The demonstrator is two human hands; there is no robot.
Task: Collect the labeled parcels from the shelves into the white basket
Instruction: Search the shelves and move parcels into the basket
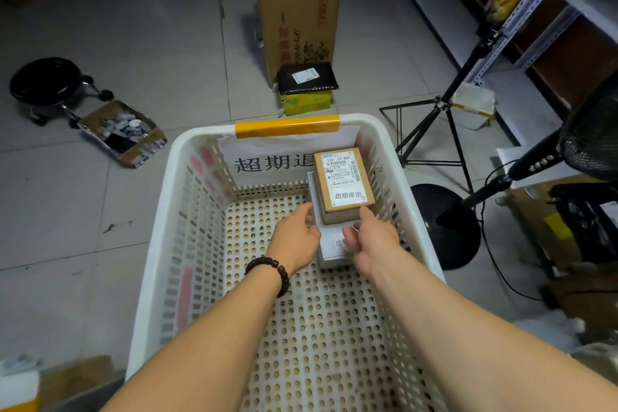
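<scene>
Parcels are stacking up in the far right corner of the white basket (187, 157); a brown labeled parcel (342, 182) is lying flat, label upward, on a white parcel (329, 244), just beyond the fingertips of both hands. Left hand (296, 239) is hovering at the stack's left edge, fingers loosely curled and slightly apart, apparently gripping nothing; right hand (371, 239) is resting over the white parcel's near end, fingers bent downward, with the thumb touching the brown box's near corner, seemingly squaring the pile so it sits snug against the basket wall. Behind the fingers, a paper sign (267, 160) is hanging under a yellow-taped rim (287, 125); shelves (535, 10) are standing to the right, well apart.
</scene>
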